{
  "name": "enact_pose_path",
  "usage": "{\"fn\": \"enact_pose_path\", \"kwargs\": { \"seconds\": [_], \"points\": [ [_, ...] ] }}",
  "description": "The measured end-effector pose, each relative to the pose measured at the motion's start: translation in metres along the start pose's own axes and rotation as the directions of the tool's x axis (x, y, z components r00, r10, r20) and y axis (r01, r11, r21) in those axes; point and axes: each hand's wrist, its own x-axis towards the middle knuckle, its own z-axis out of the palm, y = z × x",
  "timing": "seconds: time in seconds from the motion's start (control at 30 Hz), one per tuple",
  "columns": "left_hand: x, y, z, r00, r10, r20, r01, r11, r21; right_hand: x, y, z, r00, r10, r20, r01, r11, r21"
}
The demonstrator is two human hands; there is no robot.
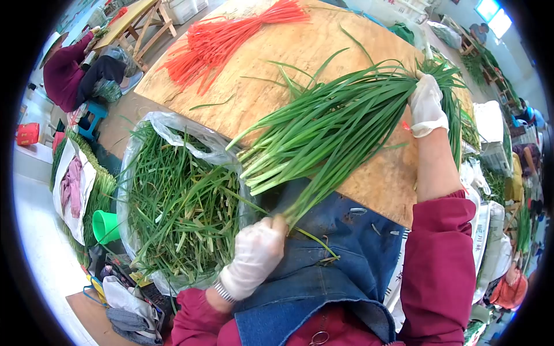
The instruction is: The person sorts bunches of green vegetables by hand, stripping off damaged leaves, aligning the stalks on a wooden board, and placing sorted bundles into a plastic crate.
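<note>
A broad, light-brown plywood tabletop [314, 43] filled the upper middle of the view. At its left side stood a clear plastic bag [216, 158] full of green and yellowing leaf scraps, and nearest the person lay a blue denim apron [323, 242]. The long, flat-leaved bunch of green stalks [346, 121] stretched over the tabletop, its pale cut ends jutting past the near edge above the apron. Beyond it lay a sheaf of thin red plastic strips [225, 43].

The white-gloved right hand [428, 102] was closed round the leafy end of the bunch; its fingers were partly hidden by leaves. The white-gloved left hand [254, 256] gripped a few stalks by their pale bases, drawn apart from the others.

The bunch was probably light, limp and a little slippery along the leaves, and firmer at the pale bases. Those looked the better hold; a hard squeeze higher up could well have bruised the blades.
</note>
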Motion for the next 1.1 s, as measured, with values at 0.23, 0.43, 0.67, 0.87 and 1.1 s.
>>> {"fn": "enact_pose_path", "kwargs": {
  "seconds": [0.23,0.43,0.67,0.87,1.1],
  "points": [
    [-0.089,-0.099,-0.082,0.922,-0.303,-0.240,0.313,0.950,0.001,0.014,0.013,0.026,0.985,0.161,-0.067,-0.097,0.825,0.557],
    [-0.174,-0.180,-0.098,0.736,-0.641,-0.217,0.582,0.436,0.687,0.027,0.000,0.037,0.821,0.511,0.254,-0.283,-0.023,0.959],
    [-0.037,-0.039,-0.039,0.990,-0.119,-0.075,0.110,0.987,-0.116,0.049,0.014,0.049,0.826,0.470,0.311,-0.320,-0.063,0.945],
    [0.021,0.003,0.021,0.996,-0.024,-0.086,0.010,0.987,-0.163,0.088,0.072,0.085,0.988,0.035,-0.152,0.037,0.894,0.446],
    [-0.059,-0.093,-0.010,0.983,-0.093,-0.159,0.117,0.982,0.147,0.006,-0.001,0.016,0.979,-0.172,-0.111,0.155,0.977,-0.145]
  ]
}}
